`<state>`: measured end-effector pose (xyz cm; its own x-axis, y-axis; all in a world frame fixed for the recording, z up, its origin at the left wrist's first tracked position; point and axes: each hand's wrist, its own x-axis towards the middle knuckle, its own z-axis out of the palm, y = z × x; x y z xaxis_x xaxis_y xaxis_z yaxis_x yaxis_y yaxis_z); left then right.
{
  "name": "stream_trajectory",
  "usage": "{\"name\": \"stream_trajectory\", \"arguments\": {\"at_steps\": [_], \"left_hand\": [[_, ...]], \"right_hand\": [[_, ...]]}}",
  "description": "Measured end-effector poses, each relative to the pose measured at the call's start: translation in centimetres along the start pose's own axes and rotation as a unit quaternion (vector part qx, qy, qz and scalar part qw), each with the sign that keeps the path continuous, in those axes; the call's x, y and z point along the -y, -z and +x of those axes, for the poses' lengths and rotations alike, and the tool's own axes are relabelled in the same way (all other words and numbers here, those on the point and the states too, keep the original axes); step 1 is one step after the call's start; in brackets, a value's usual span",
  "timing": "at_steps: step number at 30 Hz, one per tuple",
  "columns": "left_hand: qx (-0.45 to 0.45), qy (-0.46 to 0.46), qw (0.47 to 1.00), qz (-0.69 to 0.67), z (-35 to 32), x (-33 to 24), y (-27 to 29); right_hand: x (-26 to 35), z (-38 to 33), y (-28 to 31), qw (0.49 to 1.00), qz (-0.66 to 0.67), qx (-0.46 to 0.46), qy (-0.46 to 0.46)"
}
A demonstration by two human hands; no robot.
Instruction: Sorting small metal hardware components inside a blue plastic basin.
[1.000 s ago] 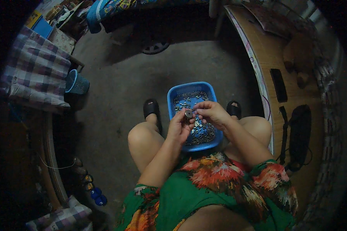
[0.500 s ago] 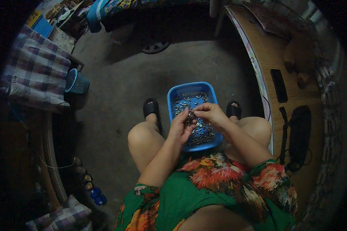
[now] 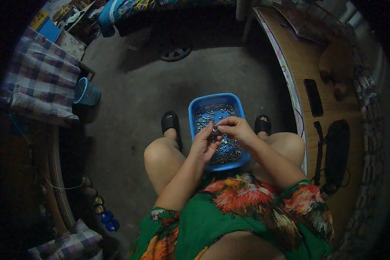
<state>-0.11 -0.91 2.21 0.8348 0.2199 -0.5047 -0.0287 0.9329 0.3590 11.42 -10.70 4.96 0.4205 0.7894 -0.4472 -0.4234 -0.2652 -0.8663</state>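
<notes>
A blue plastic basket rests between my knees, filled with several small silvery metal pieces. Both hands meet over its middle. My left hand has its fingers curled around a small metal piece at the fingertips. My right hand pinches the same spot from the right, thumb and forefinger closed on a small metal piece. The two hands touch at the fingertips. The exact shape of the held pieces is too small to tell.
A wooden table with dark objects curves along the right. A checked cloth and a small blue bin lie at the left. My feet in black sandals stand on the grey concrete floor.
Both hands have stayed together over the basket, with only slight shifts of the fingers. The basket has not moved.
</notes>
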Motion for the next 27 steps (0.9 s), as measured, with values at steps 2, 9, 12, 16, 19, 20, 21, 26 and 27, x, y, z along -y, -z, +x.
{"name": "stream_trajectory", "arguments": {"at_steps": [2, 9, 12, 16, 19, 20, 21, 26, 27], "left_hand": [[0.001, 0.0, 1.0, -0.004, 0.1, 0.0, 0.1], [-0.003, 0.003, 1.0, -0.005, -0.1, -0.1, 0.0], [0.023, -0.001, 1.0, -0.006, 0.0, -0.1, 0.1], [0.022, -0.004, 1.0, -0.002, -0.3, -0.2, -0.3], [0.026, -0.007, 1.0, 0.005, -0.2, -0.2, -0.2], [0.027, -0.009, 1.0, 0.007, -0.2, -0.2, -0.2], [0.026, -0.009, 1.0, 0.007, -0.2, -0.2, -0.1], [0.028, -0.017, 0.999, 0.015, -0.4, -0.3, -0.3], [0.028, -0.017, 0.999, 0.015, -0.5, -0.3, -0.4]], "right_hand": [[-0.2, 0.1, -0.1, 0.999, 0.036, 0.01, 0.018], [0.2, -0.4, -0.5, 0.997, 0.04, 0.02, 0.058], [0.4, -0.5, -0.4, 0.997, 0.032, 0.021, 0.063], [-0.1, -0.3, -0.3, 0.996, 0.027, 0.016, 0.08], [-0.4, -0.3, -0.3, 0.992, -0.03, 0.006, 0.124], [-0.5, -0.3, -0.4, 0.986, -0.062, 0.004, 0.156], [-0.4, -0.3, -0.4, 0.986, -0.062, 0.004, 0.156], [0.0, 0.0, 0.3, 0.997, 0.045, 0.059, -0.018], [0.0, 0.1, 0.6, 0.997, 0.045, 0.059, -0.018]]}}
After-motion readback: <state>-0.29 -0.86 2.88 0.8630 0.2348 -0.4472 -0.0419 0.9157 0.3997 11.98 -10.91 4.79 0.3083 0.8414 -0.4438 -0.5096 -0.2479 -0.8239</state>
